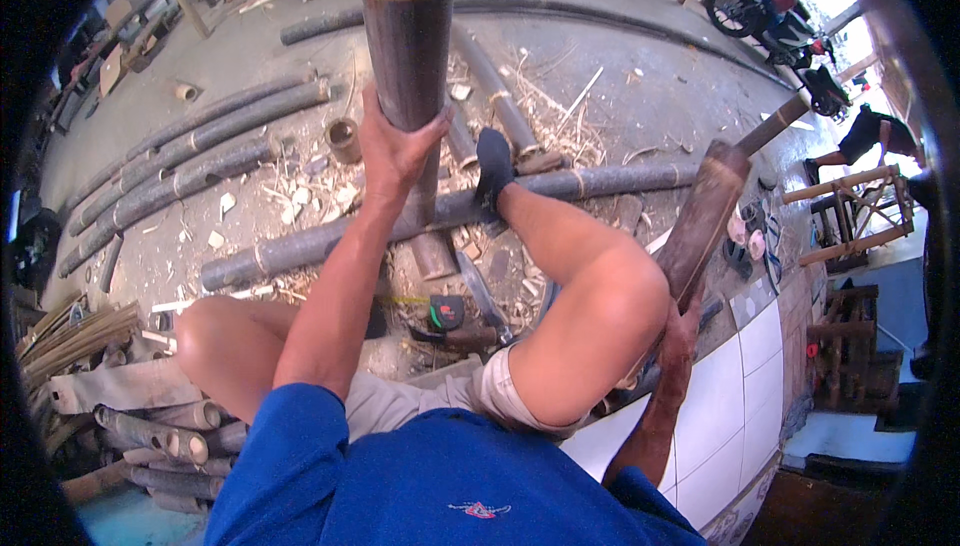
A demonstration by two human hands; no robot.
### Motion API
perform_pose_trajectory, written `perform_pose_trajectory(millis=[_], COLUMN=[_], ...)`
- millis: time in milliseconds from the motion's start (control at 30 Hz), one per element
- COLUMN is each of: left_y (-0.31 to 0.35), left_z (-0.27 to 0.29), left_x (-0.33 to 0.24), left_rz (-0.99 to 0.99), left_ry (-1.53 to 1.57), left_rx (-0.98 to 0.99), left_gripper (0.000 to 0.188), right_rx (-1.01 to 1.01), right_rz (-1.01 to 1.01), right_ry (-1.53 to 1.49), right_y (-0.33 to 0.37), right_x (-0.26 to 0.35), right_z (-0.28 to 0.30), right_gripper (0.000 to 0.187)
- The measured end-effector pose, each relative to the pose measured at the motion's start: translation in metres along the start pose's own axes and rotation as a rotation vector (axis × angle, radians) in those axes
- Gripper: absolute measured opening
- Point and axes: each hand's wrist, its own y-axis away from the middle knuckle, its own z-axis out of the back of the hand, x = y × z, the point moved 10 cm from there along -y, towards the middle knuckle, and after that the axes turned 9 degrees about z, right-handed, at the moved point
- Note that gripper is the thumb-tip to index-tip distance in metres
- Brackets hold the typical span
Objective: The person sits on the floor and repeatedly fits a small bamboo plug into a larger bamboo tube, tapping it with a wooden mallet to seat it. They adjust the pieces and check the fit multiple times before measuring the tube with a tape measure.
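My left hand [405, 146] is wrapped round a dark bamboo tube [408, 56], raised upright in front of me. Its pale cut rim and hollow mouth face up. At my right side, my right hand [682, 331] has its fingers closed round the lower part of a thick brown club-like cylinder [703, 211], which could be bamboo or wood. This piece tilts up and away beside my knee. Between my legs lie a black and green tape measure [447, 313], a long knife blade [482, 291] and a short tube [433, 255].
A long bamboo pole [330, 246] crosses the floor before me, among pale shavings. Several more poles [230, 131] lie at left, near stacked cut tubes [170, 436]. White tiles [715, 416] edge my right side. Beyond are a motorbike [765, 11] and another person [868, 136].
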Motion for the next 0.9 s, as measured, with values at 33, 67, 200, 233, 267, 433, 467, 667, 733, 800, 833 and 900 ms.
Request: perform_pose_trajectory(millis=[33, 67, 200, 233, 267, 433, 467, 667, 733, 800, 833, 900], left_y=[0.001, 0.001, -0.001, -0.002, -0.004, -0.007, -0.006, 0.003, 0.007, 0.006, 0.003, -0.007], left_z=[0.001, 0.002, 0.003, 0.003, 0.005, 0.009, 0.009, 0.002, 0.005, 0.006, 0.006, 0.005], left_x=[0.001, 0.002, 0.002, 0.0, 0.0, 0.009, 0.01, 0.015, 0.016, 0.02, 0.023, 0.024], left_rz=[0.015, 0.034, 0.026, -0.008, -0.02, 0.01, 0.011, -0.001, -0.032, -0.022, -0.002, 0.014], left_ry=[-0.032, -0.067, 0.044, 0.022, 0.054, 0.071, 0.046, 0.114, 0.08, 0.075, 0.072, 0.063], left_rx=[-0.007, -0.019, 0.069, 0.074, 0.08, 0.082, 0.071, 0.115, 0.085, 0.073, 0.079, 0.094], left_gripper=[0.083, 0.084, 0.085, 0.083, 0.082, 0.079, 0.079, 0.078, 0.078, 0.079, 0.08, 0.081], right_rx=[-0.058, -0.048, -0.095, -0.072, -0.093, -0.303, -0.309, 0.414, 0.475, 0.36, 0.217, 0.078], right_rz=[-0.081, 0.01, 0.167, 0.259, 0.406, 1.119, 1.138, 1.032, 0.931, 0.998, 1.098, 1.168], right_ry=[0.069, 0.127, 0.457, 0.513, 0.512, 0.56, 0.512, 0.842, 0.753, 0.721, 0.715, 0.603], right_y=[-0.001, -0.005, -0.018, -0.027, -0.035, -0.049, -0.055, -0.07, -0.068, -0.063, -0.048, -0.062], right_x=[-0.013, -0.006, 0.039, 0.069, 0.109, 0.344, 0.375, 0.345, 0.33, 0.345, 0.358, 0.398], right_z=[0.009, 0.008, -0.006, -0.009, -0.011, -0.03, -0.039, -0.202, -0.207, -0.195, -0.184, -0.166], right_gripper=[0.055, 0.062, 0.084, 0.087, 0.09, 0.083, 0.08, 0.083, 0.082, 0.089, 0.097, 0.105])
